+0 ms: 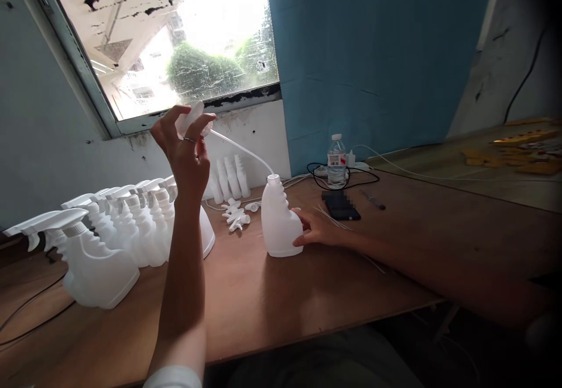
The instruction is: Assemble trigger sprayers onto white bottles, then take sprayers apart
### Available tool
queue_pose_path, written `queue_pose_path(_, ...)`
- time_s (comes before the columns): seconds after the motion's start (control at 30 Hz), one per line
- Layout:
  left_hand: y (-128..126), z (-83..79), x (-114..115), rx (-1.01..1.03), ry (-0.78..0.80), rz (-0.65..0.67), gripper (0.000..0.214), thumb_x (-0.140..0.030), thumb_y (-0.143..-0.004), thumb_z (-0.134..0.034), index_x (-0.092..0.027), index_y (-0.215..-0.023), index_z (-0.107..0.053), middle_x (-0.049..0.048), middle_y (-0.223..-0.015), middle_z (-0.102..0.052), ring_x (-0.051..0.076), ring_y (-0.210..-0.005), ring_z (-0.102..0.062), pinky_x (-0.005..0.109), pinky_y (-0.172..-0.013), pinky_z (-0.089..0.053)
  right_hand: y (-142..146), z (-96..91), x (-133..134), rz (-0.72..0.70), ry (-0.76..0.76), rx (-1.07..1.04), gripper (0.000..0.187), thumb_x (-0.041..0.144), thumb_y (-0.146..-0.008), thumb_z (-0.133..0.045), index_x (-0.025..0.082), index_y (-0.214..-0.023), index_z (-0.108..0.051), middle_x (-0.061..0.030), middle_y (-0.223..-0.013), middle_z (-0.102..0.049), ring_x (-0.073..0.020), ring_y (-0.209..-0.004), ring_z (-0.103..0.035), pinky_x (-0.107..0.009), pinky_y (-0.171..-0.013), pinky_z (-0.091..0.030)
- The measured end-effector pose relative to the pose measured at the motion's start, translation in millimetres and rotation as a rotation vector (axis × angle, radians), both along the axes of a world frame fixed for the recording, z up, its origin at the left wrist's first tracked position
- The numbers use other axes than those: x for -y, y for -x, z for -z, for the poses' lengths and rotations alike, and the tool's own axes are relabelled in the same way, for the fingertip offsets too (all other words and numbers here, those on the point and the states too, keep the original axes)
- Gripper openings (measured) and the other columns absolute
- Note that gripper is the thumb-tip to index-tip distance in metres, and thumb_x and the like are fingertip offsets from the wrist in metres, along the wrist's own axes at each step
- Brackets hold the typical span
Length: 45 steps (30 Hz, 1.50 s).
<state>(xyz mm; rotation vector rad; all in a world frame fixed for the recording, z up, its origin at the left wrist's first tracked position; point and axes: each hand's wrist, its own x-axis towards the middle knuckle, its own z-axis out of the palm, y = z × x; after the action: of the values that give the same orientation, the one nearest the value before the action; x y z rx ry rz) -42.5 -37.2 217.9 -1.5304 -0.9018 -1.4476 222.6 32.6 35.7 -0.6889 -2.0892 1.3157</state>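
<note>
My left hand (187,142), raised in front of the window, is closed around a white spray nozzle (192,117), which the fingers partly hide. From the nozzle a thin white dip tube (243,149) curves down to the right, its end at the mouth of a white plastic bottle (281,218). That bottle stands upright on the table. Low on its right side, my right hand (317,228) grips it, with the thumb in front and the other fingers partly behind.
Several white spray bottles (99,271) with trigger heads crowd the left. Bottles without heads (230,177) stand by the wall, near loose spray heads (236,215). A water bottle (336,162), phone (341,205), utility knife (373,199) and cables lie towards the back right of the table (351,288).
</note>
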Motion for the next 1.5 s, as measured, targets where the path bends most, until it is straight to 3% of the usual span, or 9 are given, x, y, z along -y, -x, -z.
queue_pose_path(0.27,14,-1.9,-8,0.012,-0.044,-0.072,0.036,-0.01,-0.09,-0.046,-0.032,-0.104,-0.071,0.0031,-0.125,-0.056,0.028,-0.123,-0.038,0.05,-0.101,-0.037,0,1.0,-1,-0.008,-0.004,0.007,0.062,0.027,-0.057,-0.081,0.02,-0.112,-0.051,-0.0029,-0.104,-0.063,-0.0271,-0.104,-0.063,-0.036,-0.086,-0.051)
queue_pose_path(0.43,19,-1.7,-12,0.003,-0.029,-0.06,0.034,-0.014,-0.094,-0.045,-0.031,-0.1,-0.073,0.0044,-0.125,-0.057,0.029,-0.123,-0.038,0.05,-0.102,-0.035,0,-3.1,4,0.008,-0.008,0.029,0.072,0.026,-0.058,-0.081,0.021,-0.122,-0.049,-0.0045,-0.108,-0.064,-0.0283,-0.104,-0.064,-0.036,-0.085,-0.052)
queue_pose_path(0.63,12,4.2,-20,-0.059,0.026,0.043,0.025,-0.024,-0.093,-0.054,-0.035,-0.106,-0.071,0.005,-0.129,-0.053,0.032,-0.127,-0.036,0.054,-0.105,-0.033,0,-3.4,5,-0.015,-0.031,0.025,0.073,0.03,-0.06,-0.08,0.021,-0.125,-0.048,-0.0046,-0.109,-0.064,-0.028,-0.105,-0.063,-0.038,-0.087,-0.052)
queue_pose_path(0.87,-16,13.9,-31,-0.286,0.137,0.091,0.023,-0.032,-0.095,-0.052,-0.037,-0.11,-0.069,0.0038,-0.131,-0.053,0.031,-0.129,-0.037,0.051,-0.105,-0.037,1,0.8,2,-0.029,-0.033,0.016,0.073,0.034,-0.059,-0.081,0.022,-0.124,-0.05,-0.0053,-0.117,-0.063,-0.0293,-0.112,-0.061,-0.041,-0.092,-0.051)
queue_pose_path(1.0,-33,22.8,-33,-0.542,0.268,0.118,0.035,-0.018,-0.099,-0.039,-0.034,-0.113,-0.068,0.0022,-0.128,-0.056,0.026,-0.126,-0.04,0.043,-0.101,-0.044,1,-0.3,3,-0.006,-0.056,0.043,0.076,0.035,-0.06,-0.082,0.022,-0.127,-0.049,-0.0064,-0.119,-0.063,-0.0297,-0.11,-0.063,-0.04,-0.089,-0.052)
queue_pose_path(1.1,-37,26.8,-32,-0.688,0.364,0.194,0.041,-0.01,-0.098,-0.039,-0.033,-0.123,-0.063,0.0031,-0.127,-0.057,0.022,-0.121,-0.044,0.039,-0.096,-0.048,-1,-0.9,3,-0.002,-0.05,0.057,0.077,0.035,-0.06,-0.082,0.022,-0.128,-0.049,-0.0058,-0.115,-0.065,-0.029,-0.105,-0.065,-0.038,-0.084,-0.054)
queue_pose_path(1.23,-36,25.0,-26,-0.726,0.448,0.338,0.052,-0.009,-0.091,-0.053,-0.031,-0.138,-0.05,0.0066,-0.124,-0.058,0.022,-0.117,-0.046,0.041,-0.097,-0.048,-1,1.3,1,-0.007,-0.036,0.053,0.077,0.034,-0.06,-0.082,0.023,-0.128,-0.049,-0.0048,-0.112,-0.066,-0.0281,-0.103,-0.066,-0.037,-0.082,-0.054)
queue_pose_path(1.37,-35,19.9,-14,-0.695,0.594,0.414,0.059,-0.019,-0.088,-0.061,-0.032,-0.143,-0.044,0.0074,-0.128,-0.057,0.025,-0.121,-0.046,0.048,-0.102,-0.044,0,3.1,-1,-0.013,-0.027,0.032,0.078,0.034,-0.058,-0.083,0.022,-0.128,-0.05,-0.005,-0.113,-0.066,-0.0287,-0.106,-0.065,-0.038,-0.086,-0.053)
queue_pose_path(1.5,-32,17.6,-11,-0.602,0.693,0.562,0.048,-0.032,-0.09,-0.061,-0.028,-0.136,-0.053,0.0088,-0.13,-0.058,0.027,-0.125,-0.047,0.049,-0.106,-0.042,1,1.3,1,-0.019,-0.031,0.022,0.08,0.033,-0.059,-0.083,0.022,-0.13,-0.05,-0.0055,-0.116,-0.065,-0.0294,-0.108,-0.064,-0.04,-0.088,-0.053)
